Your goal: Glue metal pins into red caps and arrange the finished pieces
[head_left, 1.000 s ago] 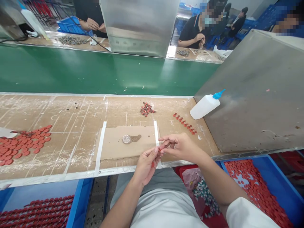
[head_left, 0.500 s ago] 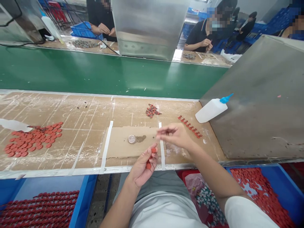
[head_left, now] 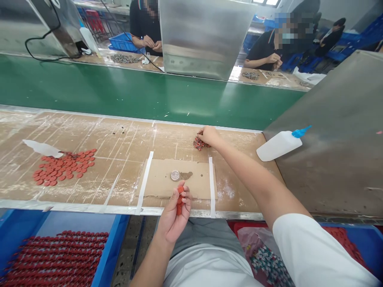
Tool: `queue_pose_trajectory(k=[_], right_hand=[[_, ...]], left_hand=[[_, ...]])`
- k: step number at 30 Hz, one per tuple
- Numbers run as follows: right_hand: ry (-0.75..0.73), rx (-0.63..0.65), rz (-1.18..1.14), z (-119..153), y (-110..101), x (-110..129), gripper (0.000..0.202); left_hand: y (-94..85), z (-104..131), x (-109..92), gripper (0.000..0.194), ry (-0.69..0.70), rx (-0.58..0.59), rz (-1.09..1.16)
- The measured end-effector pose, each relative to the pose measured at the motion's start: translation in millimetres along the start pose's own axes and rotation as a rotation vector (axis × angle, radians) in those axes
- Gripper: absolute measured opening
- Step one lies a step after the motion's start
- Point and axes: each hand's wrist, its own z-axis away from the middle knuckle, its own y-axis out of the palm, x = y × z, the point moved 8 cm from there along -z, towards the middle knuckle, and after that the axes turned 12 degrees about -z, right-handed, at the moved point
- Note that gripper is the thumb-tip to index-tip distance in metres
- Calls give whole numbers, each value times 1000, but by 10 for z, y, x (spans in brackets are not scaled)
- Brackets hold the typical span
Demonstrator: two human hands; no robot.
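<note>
Loosely curled, the left hand [head_left: 175,211] is palm up at the table's front edge, its fingers bent around a few small, matte red discs [head_left: 180,189]. The right hand [head_left: 209,136] reaches to the far side of the table, fingers bent down and drawn close together over a little heap of glossy red-and-dark pieces [head_left: 198,144]; whether they pinch one cannot be told, as the fingertips are partly hidden.

Between the hands lies a flat rectangle of plain brown cardboard [head_left: 161,185], held at its sides by white tape strips [head_left: 145,179]. On it sits a shallow round dish [head_left: 175,175], beside an irregular dark, wet-looking stain [head_left: 186,175]. The tabletop [head_left: 119,139] is brown and creased under a shiny film.

On the left, flat round red discs are spread in an overlapping pile [head_left: 64,167], touched by a whitish, tapered bottle [head_left: 42,148]. On the right, a translucent white plastic squeeze bottle [head_left: 278,146] with a pointed blue nozzle leans by a dull grey metal panel [head_left: 335,139].
</note>
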Motion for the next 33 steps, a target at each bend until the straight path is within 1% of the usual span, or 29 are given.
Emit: queue_pose_trajectory(k=[4,9,13,15,16,18,20,25,28,31,33], right_hand=[[31,16,-10,-133,4,-17,15],[11,-4,-48,-168,-49,19,15],[-38,-92,-80,-85,-168,59,24],[-115,-124,-106,16,-225,111,27],[-170,-114,-124,84,-232,148,28],[-285,-41,-146,253,-195,219,26],[-376,67,-131,455,-117,263,24],[-561,319,-5,980,58,354,22],[-554,391,60,1154,89,385,18],[-541,432,146,1242,124,431,14],[-555,459,225,1290,166,467,16]], left_hand=[[-41,48,-184,33,64,-3,58],[-75,74,-352,36,120,32,78],[-106,90,-421,36,156,52,34],[-105,97,-453,35,184,65,24],[-102,99,-467,34,197,70,23],[-97,99,-492,35,218,69,18],[-99,96,-510,35,234,52,6],[-118,87,-527,35,251,7,3],[-147,70,-523,36,240,-14,25],[-196,51,-531,36,237,-44,21],[-222,42,-538,38,235,-59,18]])
